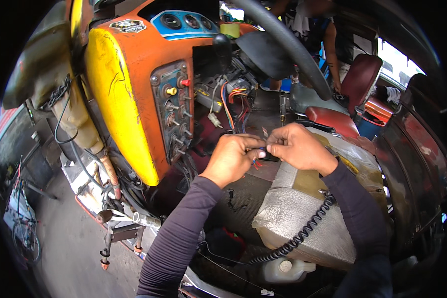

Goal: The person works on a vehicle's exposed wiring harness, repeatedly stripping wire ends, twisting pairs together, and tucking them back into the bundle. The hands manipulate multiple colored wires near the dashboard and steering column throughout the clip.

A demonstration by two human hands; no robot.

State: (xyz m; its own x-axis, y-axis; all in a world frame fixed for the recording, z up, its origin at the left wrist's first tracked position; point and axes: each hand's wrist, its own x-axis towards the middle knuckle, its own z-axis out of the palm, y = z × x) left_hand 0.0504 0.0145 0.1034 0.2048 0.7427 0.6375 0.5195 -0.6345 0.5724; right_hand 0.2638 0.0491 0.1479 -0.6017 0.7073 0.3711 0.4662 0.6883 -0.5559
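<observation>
My left hand (233, 156) and my right hand (300, 148) meet in front of me, fingertips pinched together on thin wires (256, 163). Short red and blue ends stick out below the left fingers; the exact point of contact is hidden by the fingers. Just beyond my hands, a bundle of coloured wires (226, 107) hangs from the opened steering column (238, 82). A pale connector (214, 119) dangles on its own lead to the left of that bundle.
A steering wheel (288, 42) arches above. To the left stands an orange and yellow dashboard (119, 104) with a switch panel (174, 114). Silver-covered padding (283, 208), a black coiled cord (303, 236) and a plastic jug (285, 270) lie below right. Another person's arm (331, 54) reaches down behind.
</observation>
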